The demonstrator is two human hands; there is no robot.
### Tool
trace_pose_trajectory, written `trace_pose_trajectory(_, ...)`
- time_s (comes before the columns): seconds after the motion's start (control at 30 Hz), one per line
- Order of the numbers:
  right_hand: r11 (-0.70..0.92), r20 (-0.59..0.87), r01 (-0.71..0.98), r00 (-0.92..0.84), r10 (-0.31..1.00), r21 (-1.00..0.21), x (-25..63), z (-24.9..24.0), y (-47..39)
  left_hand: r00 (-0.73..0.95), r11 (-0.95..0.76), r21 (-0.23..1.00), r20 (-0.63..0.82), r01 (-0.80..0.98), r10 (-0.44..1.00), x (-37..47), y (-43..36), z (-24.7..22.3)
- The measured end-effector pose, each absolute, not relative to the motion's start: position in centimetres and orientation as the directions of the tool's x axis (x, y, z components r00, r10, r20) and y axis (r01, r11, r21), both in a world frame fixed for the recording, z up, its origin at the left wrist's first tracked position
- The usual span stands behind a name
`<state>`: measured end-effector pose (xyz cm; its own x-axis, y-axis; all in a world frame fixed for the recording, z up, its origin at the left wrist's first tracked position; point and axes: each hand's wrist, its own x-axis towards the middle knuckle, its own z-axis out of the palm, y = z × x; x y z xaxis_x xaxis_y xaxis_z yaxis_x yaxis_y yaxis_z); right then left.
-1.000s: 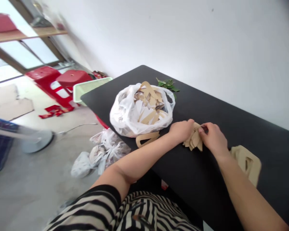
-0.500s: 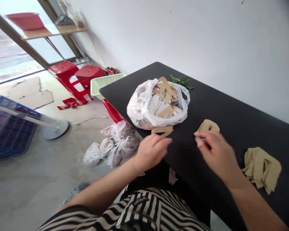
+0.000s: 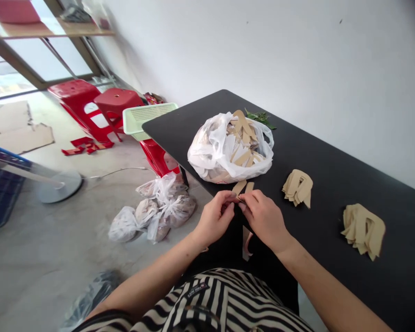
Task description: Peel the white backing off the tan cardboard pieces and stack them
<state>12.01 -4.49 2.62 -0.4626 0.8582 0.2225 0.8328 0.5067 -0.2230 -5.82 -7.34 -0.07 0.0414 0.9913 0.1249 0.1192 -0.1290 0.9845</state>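
At the centre of the frame, a person's left hand (image 3: 215, 217) and right hand (image 3: 264, 219) meet at the front edge of a black counter (image 3: 318, 157), fingertips pinched together on a tan paper piece (image 3: 240, 186). Each grip is closed on it, but the fingers cover its lower part, so its full outline cannot be made out. Two flat ends stick out just beyond the fingertips, toward a white plastic bag (image 3: 212, 154) above; whether they join under the fingers cannot be told. The bag's folds partly hide the tan and white scraps (image 3: 244, 143) heaped inside, and its rim partly hides green leaves (image 3: 262, 120) behind. Right of the hands, well apart from the grip, lie a smaller tan stack (image 3: 297, 188) and, at the right, a larger tan stack (image 3: 364, 230). The striped shirt (image 3: 207, 302) is cut off by the bottom edge.
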Motion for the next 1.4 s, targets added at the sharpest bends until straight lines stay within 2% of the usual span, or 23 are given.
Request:
trace_pose_trajectory(0.13, 0.467, 0.376, 0.741, -0.307, 0.874, -0.482, 14.9, 3.9, -5.4, 0.019, -0.359, 0.888, 0.369, 0.289, 0.929, -6.3, -6.4, -0.4)
trace_pose_trajectory(0.2, 0.401, 0.367, 0.682, -0.204, 0.907, -0.611, 16.4, 4.9, -5.6, 0.044, -0.428, 0.851, 0.436, 0.304, 0.899, -6.1, -5.5, 0.0)
trace_pose_trajectory(0.33, 0.184, 0.193, 0.609, -0.052, 0.980, -0.771, 18.7, 6.9, -6.0, 0.207, -0.392, 0.896, 0.351, 0.210, 0.913, -4.6, -4.1, 1.8)
trace_pose_trajectory(0.43, 0.086, 0.110, 0.554, 0.010, 0.994, -0.828, 19.9, 7.8, -6.1, 0.356, -0.184, 0.983, 0.176, -0.012, 0.918, -2.7, -4.0, 3.0)
trace_pose_trajectory(0.5, 0.050, 0.083, 0.523, 0.039, 0.996, -0.851, 20.8, 8.0, -6.2, 0.451, 0.007, 0.986, 0.069, -0.165, 0.890, -1.3, -4.1, 3.3)
trace_pose_trajectory(0.6, 0.014, 0.062, 0.475, 0.087, 0.994, -0.880, 22.2, 8.0, -6.3, 0.534, 0.208, 0.935, -0.025, -0.286, 0.845, 0.8, -4.3, 3.2)
trace_pose_trajectory(0.83, -0.047, 0.042, 0.452, 0.185, 0.982, -0.891, 26.2, 8.1, -7.3, 0.622, 0.431, 0.842, -0.154, -0.323, 0.768, 5.4, -3.8, 3.1)
trace_pose_trajectory(1.0, -0.080, 0.046, 0.483, 0.243, 0.969, -0.872, 30.2, 8.2, -7.6, 0.639, 0.384, 0.883, -0.133, -0.270, 0.757, 8.9, -3.2, 3.6)
trace_pose_trajectory(1.17, -0.185, -0.015, 0.486, 0.334, 0.942, -0.854, 36.5, 7.8, -7.5, 0.671, 0.303, 0.938, -0.116, -0.169, 0.732, 14.2, -2.6, 4.1)
trace_pose_trajectory(1.4, -0.267, -0.054, 0.507, 0.395, 0.917, -0.819, 44.6, 6.8, -5.2, 0.709, 0.340, 0.924, -0.120, -0.177, 0.695, 22.2, -0.5, 4.3)
